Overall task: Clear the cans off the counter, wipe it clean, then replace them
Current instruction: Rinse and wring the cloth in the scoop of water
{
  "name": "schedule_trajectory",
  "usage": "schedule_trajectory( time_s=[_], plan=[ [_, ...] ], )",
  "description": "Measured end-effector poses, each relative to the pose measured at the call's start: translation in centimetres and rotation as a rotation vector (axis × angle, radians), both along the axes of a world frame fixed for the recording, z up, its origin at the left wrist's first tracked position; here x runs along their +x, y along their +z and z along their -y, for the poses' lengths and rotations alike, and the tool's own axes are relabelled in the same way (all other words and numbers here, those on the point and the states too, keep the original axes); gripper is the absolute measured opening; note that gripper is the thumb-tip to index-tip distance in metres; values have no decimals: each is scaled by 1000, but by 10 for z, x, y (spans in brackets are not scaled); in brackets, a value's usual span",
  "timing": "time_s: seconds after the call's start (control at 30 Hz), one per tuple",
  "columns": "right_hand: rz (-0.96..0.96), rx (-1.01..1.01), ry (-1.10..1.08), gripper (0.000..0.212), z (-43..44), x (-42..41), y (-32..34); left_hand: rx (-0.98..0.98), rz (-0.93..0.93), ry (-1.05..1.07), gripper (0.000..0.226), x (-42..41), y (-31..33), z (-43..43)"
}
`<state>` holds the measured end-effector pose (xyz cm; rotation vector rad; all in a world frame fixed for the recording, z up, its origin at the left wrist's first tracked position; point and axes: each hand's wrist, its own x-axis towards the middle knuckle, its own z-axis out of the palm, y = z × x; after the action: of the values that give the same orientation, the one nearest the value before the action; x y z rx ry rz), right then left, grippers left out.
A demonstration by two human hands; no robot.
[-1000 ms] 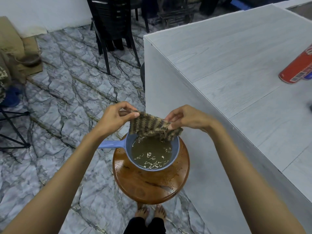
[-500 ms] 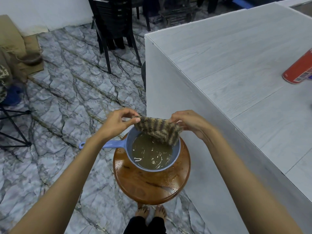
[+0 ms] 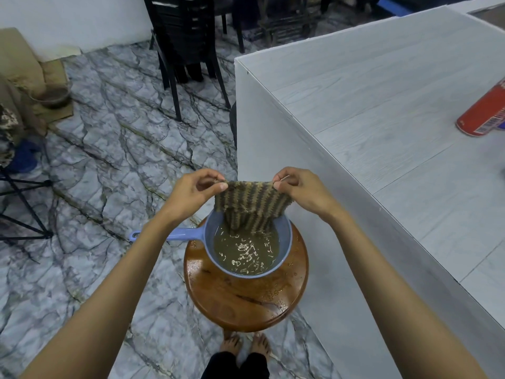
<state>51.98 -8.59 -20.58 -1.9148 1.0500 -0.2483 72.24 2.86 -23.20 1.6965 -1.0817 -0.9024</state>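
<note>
Both the left hand [image 3: 192, 191] and right hand [image 3: 300, 191] pinch a striped cloth [image 3: 251, 205] spread over a blue dipper [image 3: 284, 242] of murky water.

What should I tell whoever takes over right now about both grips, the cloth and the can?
Left grip and right grip each pinch a top corner of the striped cloth, spread out, its lower edge hanging into the blue dipper of murky water on the wooden stool. A red can is on the counter. Done: cloth looks wetted. Left: clear that can, wipe the counter, put cans back.
</note>
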Motion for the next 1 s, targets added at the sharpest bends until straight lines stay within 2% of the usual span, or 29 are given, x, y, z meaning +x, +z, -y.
schedule_trajectory(
  time_s=[0.1,0.17,0.23,0.33,0.4,0.57,0.67,0.73,0.8,0.87,0.93,1.0],
  plan=[
    [53,-32,42,6,4,-6,12,-24,-116,-38,10,3,14,-6],
    [24,35,129,9,2,-13,14,62,-128,-126,10,6,16,-14],
    [-94,115,233,10,-6,-18,7,207,-86,-254,10,3,10,-24],
    [-296,149,353,10,-23,-18,-17,386,137,-392,10,-13,-14,-31],
    [-343,103,340,13,-31,-12,-33,406,322,-405,8,-22,-29,-29],
    [-367,-229,160,23,-34,12,-59,364,609,-229,16,-35,-45,-17],
    [-391,-359,197,21,-34,23,-73,503,909,-225,31,-50,-47,-9],
    [-390,-424,221,22,-34,28,-83,566,1020,-217,39,-59,-53,-4],
    [-394,-428,259,31,-34,32,-92,583,1026,-188,39,-64,-57,0],
    [-423,-299,372,52,-36,34,-100,560,1028,-255,43,-67,-64,-1],
    [-533,-178,506,79,-40,33,-105,540,992,-384,58,-70,-73,-5],
    [-690,-165,585,96,-44,32,-109,637,919,-520,71,-71,-79,-9]
  ],
)
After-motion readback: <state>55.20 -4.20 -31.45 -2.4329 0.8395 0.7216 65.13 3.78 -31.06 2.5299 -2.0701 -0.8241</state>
